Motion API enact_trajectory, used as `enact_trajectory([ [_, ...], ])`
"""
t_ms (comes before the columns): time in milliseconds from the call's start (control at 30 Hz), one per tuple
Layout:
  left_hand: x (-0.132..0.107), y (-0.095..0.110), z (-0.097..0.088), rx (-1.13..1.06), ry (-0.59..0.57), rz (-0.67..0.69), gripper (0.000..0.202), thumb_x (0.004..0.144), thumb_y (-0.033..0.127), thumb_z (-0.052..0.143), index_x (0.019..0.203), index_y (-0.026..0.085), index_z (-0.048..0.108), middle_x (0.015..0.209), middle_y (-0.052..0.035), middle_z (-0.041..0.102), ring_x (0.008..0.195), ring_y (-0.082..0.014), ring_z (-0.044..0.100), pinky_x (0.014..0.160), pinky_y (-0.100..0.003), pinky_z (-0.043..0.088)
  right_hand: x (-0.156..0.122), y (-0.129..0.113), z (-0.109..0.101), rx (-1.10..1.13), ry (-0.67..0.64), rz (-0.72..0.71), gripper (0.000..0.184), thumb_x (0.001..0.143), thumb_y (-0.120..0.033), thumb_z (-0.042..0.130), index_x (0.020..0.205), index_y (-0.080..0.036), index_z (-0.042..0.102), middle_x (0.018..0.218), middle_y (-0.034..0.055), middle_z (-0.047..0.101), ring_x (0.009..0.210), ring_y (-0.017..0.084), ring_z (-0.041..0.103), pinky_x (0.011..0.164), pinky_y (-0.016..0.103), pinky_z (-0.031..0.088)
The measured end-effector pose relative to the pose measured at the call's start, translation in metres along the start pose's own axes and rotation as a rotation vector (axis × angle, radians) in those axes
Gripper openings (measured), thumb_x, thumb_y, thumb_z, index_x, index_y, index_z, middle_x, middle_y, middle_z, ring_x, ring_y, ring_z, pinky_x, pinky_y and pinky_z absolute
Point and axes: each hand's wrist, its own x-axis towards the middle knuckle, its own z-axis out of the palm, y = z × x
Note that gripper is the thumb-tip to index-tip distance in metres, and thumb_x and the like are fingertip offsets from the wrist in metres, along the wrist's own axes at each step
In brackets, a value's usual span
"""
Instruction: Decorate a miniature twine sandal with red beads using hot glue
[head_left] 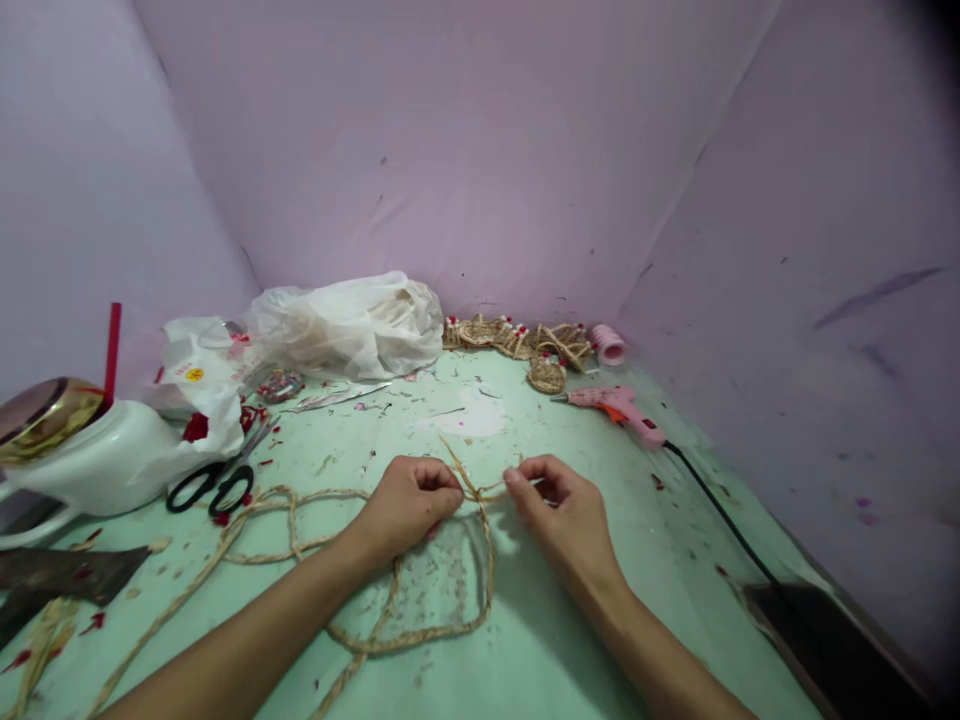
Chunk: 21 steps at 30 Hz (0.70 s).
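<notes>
A long tan braided straw rope lies looped over the green table. My left hand is closed, pinching the rope where it crosses itself near the table's middle. My right hand is closed too, pinching the rope's thin end just right of that crossing. The two hands are a few centimetres apart with a short stretch of rope held between them. The rest of the rope trails toward me and off to the left.
Black-handled scissors lie left of my left hand. A white pot with a gold lid and plastic bags sit at the back left. Woven straw pieces, a pink spool and a pink glue gun with a black cord lie at the back right.
</notes>
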Motion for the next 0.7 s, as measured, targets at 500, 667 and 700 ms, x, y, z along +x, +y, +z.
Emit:
enact_trajectory([
  [500, -0.040, 0.034, -0.012, 0.640, -0.327, 0.245, 0.011, 0.060, 0.022, 0.057, 0.066, 0.017, 0.065, 0.053, 0.0036, 0.050, 0.050, -0.0094, 0.042, 0.046, -0.020, 0.027, 0.023, -0.016, -0.035, 0.770, -0.019, 0.301, 0.026, 0.054, -0.028, 0.074, 0.071, -0.013, 0.062, 0.059, -0.0031, 0.050, 0.042, 0.002, 0.039, 0.035, 0.012, 0.033],
  [667, -0.052, 0.060, -0.044, 0.822, -0.220, 0.197, 0.013, 0.061, 0.019, 0.049, 0.057, 0.017, 0.062, 0.049, 0.0023, 0.051, 0.045, -0.0097, 0.039, 0.042, -0.021, 0.024, 0.038, -0.012, -0.059, 0.667, 0.149, 0.200, 0.023, 0.057, -0.026, 0.069, 0.075, -0.017, 0.059, 0.065, -0.0032, 0.048, 0.045, 0.004, 0.038, 0.037, 0.015, 0.035],
  [700, -0.054, 0.063, -0.049, 0.796, -0.221, 0.187, 0.014, 0.063, 0.022, 0.049, 0.057, 0.017, 0.061, 0.048, 0.0020, 0.052, 0.044, -0.0095, 0.039, 0.042, -0.021, 0.024, 0.039, -0.012, -0.062, 0.616, 0.203, 0.184, 0.029, 0.056, -0.025, 0.070, 0.083, -0.018, 0.058, 0.073, -0.0013, 0.051, 0.050, 0.006, 0.042, 0.040, 0.016, 0.037],
])
